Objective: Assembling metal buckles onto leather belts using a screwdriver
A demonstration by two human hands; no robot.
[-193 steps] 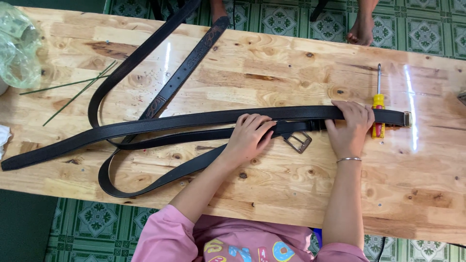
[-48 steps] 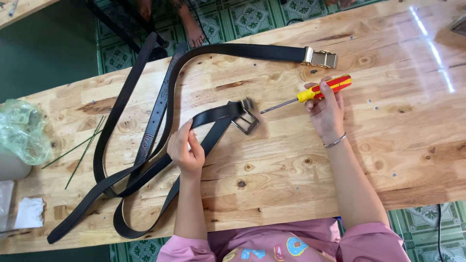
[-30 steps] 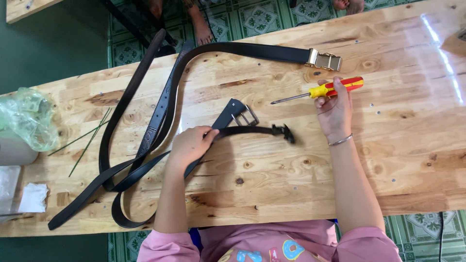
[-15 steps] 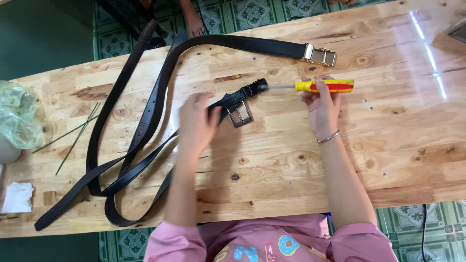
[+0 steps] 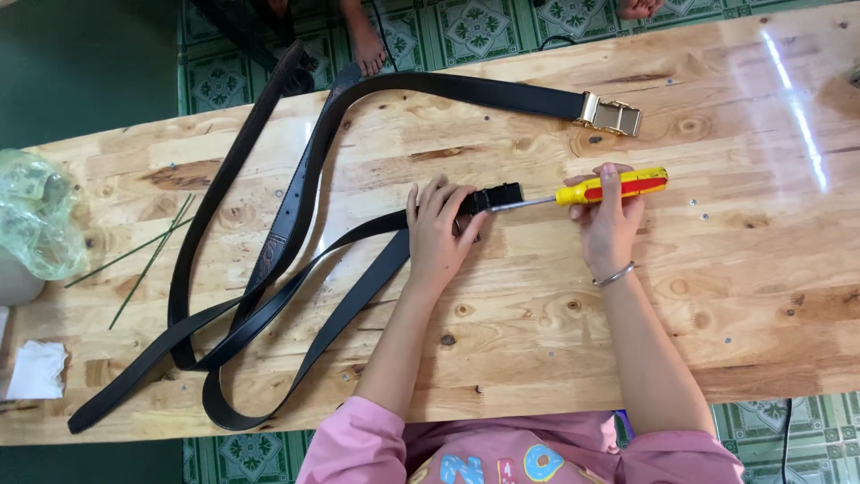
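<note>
Left hand: the left hand (image 5: 437,235) lies palm down with fingers spread, pressing the end of a black belt (image 5: 358,291) flat on the desk (image 5: 537,358).
Right hand: the right hand (image 5: 611,222) is closed around the handle of a screwdriver (image 5: 587,192), forearm reaching up from the near edge (a thin bracelet sits on the wrist).
Screwdriver: yellow and red handle, metal shaft lying level and pointing left, its tip at the belt end just beside the left fingertips.
Belt under the hand: black, smooth, its strap running down-left into a loop near the desk's near edge.
Belts, counted: at least three straps show, overlapping at the left; one carries a gold buckle (image 5: 610,115) near the far edge.
Screwdrivers, counted: one.
Left end of desk: a crumpled clear bag (image 5: 38,215) and a few thin green stalks (image 5: 143,255).
</note>
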